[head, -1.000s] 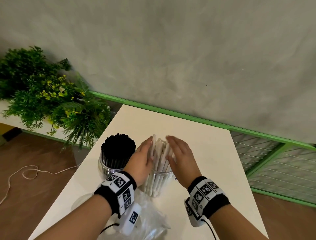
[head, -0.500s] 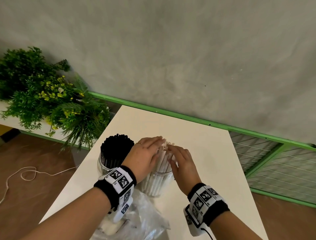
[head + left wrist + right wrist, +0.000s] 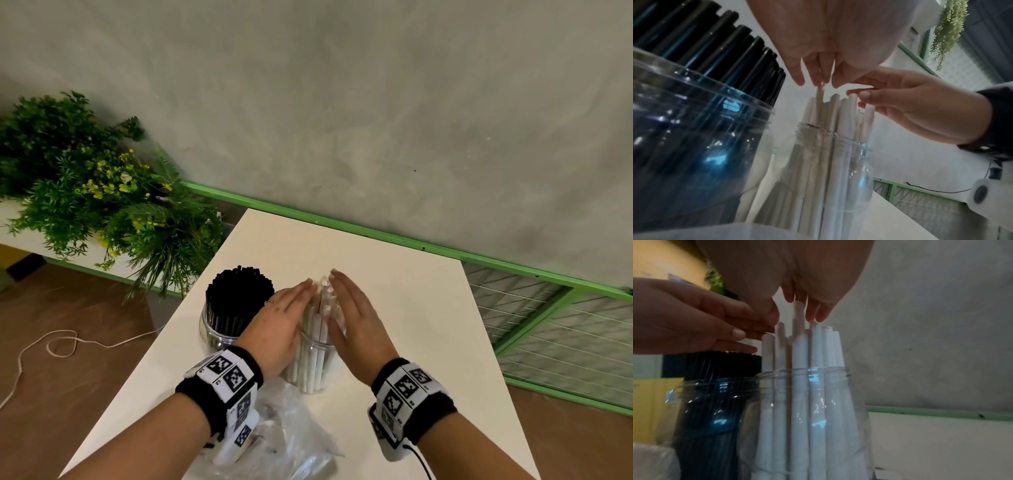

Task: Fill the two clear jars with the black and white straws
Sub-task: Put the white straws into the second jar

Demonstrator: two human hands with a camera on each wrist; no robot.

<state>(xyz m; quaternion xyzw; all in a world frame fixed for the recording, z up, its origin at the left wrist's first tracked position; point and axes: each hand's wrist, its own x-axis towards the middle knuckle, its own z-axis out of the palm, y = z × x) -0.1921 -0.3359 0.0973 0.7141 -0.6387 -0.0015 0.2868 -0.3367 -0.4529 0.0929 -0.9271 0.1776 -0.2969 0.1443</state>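
Note:
Two clear jars stand side by side on the white table [image 3: 411, 325]. The left jar [image 3: 219, 334] is packed with black straws [image 3: 239, 294]. The right jar [image 3: 317, 370] holds a bundle of white straws [image 3: 320, 322] that stick out above its rim. My left hand [image 3: 281, 318] and right hand [image 3: 359, 322] lie flat against opposite sides of that bundle, fingers straight, fingertips nearly meeting over the tops. The wrist views show the fingertips touching the white straws [image 3: 830, 112] [image 3: 799, 350] from both sides above the jar's mouth [image 3: 807, 371], with the black straws [image 3: 725, 53] close beside.
A crumpled clear plastic bag [image 3: 291, 442] lies at the table's front edge under my wrists. A leafy plant [image 3: 102, 212] stands off the table's left side. A green rail [image 3: 376, 236] runs behind, wire mesh [image 3: 565, 329] to the right, and a cord [image 3: 61, 346] lies on the floor.
Half a second ago my left hand's fingers lay over the tops of the white straws. That hand has swung back to the bundle's left side, and the right hand has stretched flat along the right side.

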